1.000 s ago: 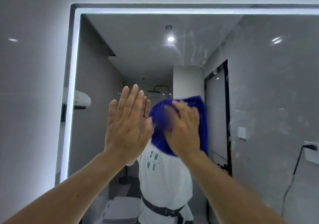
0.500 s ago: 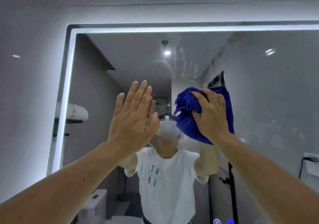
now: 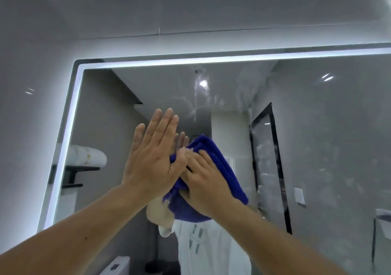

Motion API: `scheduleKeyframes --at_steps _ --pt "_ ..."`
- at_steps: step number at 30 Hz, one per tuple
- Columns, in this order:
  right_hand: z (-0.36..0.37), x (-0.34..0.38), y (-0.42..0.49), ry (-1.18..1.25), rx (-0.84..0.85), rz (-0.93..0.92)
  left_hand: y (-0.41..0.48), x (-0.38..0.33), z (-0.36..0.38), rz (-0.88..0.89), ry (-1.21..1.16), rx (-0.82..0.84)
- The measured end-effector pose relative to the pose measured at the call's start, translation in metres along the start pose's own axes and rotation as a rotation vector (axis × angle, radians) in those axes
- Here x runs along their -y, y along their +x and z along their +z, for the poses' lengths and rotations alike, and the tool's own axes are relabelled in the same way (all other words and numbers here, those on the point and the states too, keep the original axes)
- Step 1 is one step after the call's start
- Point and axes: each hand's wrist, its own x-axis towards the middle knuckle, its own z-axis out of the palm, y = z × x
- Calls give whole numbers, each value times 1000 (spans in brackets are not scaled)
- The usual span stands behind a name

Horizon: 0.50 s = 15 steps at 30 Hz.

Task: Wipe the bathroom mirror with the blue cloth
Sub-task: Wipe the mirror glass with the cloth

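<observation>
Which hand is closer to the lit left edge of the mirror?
Left. The left hand lies flat on the glass, nearer the lit left edge; the right hand presses the blue cloth farther right.

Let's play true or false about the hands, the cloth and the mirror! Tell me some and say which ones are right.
1. The cloth is blue. True.
2. The left hand holds the cloth. False: the right hand presses it on the mirror; the left hand is bare, fingers straight.
3. The mirror has a glowing strip along its top edge. True.
4. The right hand's fingers are spread over the cloth. True.
5. The cloth is up in the mirror's top right corner. False: it is in the middle of the view, well below the top edge.
</observation>
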Motion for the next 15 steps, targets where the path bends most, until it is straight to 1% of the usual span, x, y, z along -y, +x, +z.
scheduleKeyframes --at_steps 2,3,6,9,12,13,15 --pt "-11 -28 -10 -20 21 -37 4 -2 -5 -13 23 15" --pt "-18 -45 -11 -14 -2 -7 7 -1 -7 -28 33 21" --pt "-42 -94 5 -8 -118 201 18 6 -13 -58 68 39" --pt "-58 -120 37 -53 -200 367 31 14 -13 -77 69 53" --pt "-59 -111 79 -33 -254 525 42 21 -9 -81 28 42" --pt "-57 -101 92 -36 -255 548 45 24 -8 -81 11 31" --pt "-46 -73 108 -29 -239 491 50 31 -6 -84 -10 4"
